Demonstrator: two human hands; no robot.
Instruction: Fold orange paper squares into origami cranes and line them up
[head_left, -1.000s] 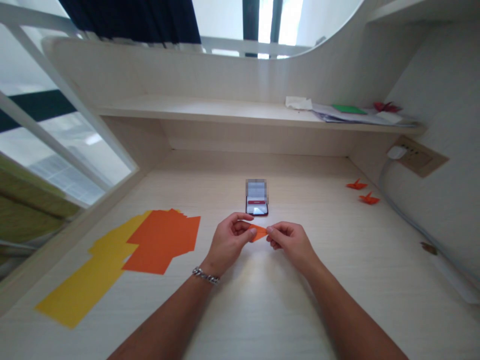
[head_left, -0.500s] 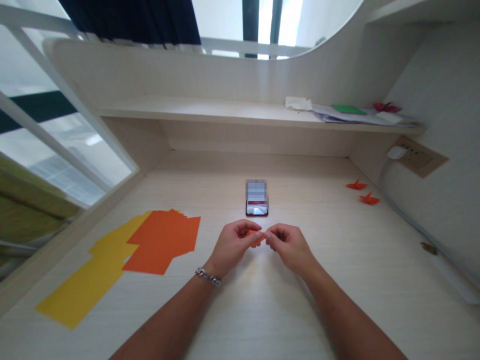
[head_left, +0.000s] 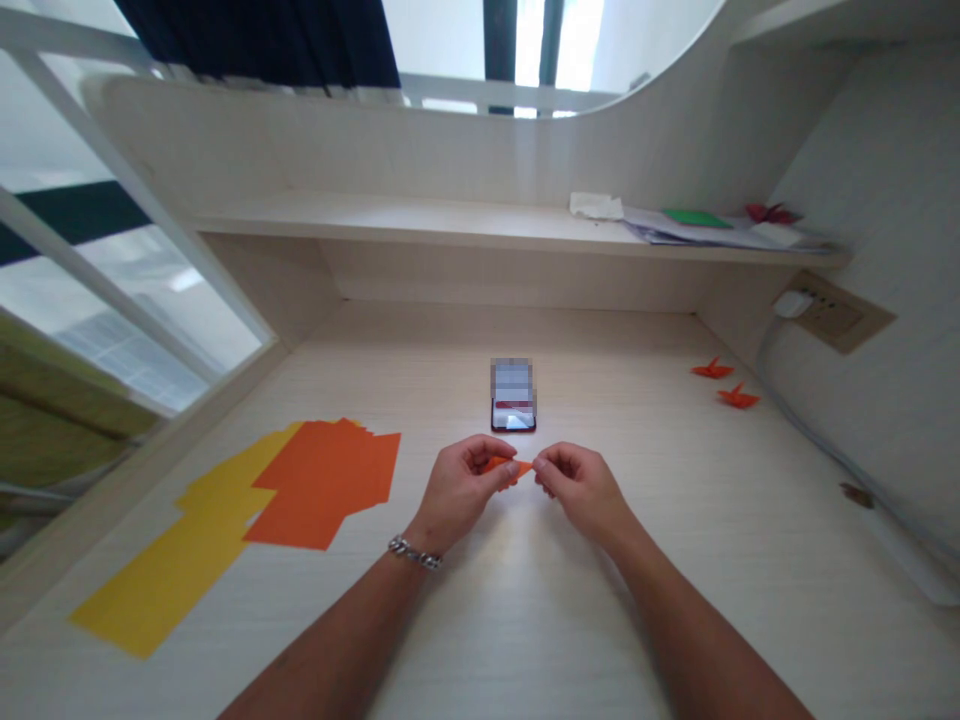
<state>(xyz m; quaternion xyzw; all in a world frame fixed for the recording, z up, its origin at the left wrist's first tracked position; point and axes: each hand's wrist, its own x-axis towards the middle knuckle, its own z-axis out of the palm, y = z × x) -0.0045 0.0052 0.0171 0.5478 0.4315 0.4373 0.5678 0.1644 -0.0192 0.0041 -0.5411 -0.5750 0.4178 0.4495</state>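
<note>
"Head view: where is the folded orange paper [head_left: 523,468]?"

"Between the left hand [head_left: 469,485] and the right hand [head_left: 581,482], over the desk [head_left: 525,620]; whether it touches the surface, I can't tell."

"And their grip?"

"Left thumb and fingers clasp its body, hiding much of it, while the right fingertips pinch its pointed end. (A chain bracelet [head_left: 415,553] circles the left wrist.)"

"What's around them?"

"A smartphone [head_left: 514,395] lies just beyond the hands, most of its screen pixelated. Off to the left, orange sheets [head_left: 330,480] overlap yellow sheets [head_left: 169,575]."

"And to the right?"

"Two orange origami cranes [head_left: 738,398], well apart from the hands, near a grey cable [head_left: 814,435] running from a white plug [head_left: 793,304] in the wall socket [head_left: 847,318]."
</note>
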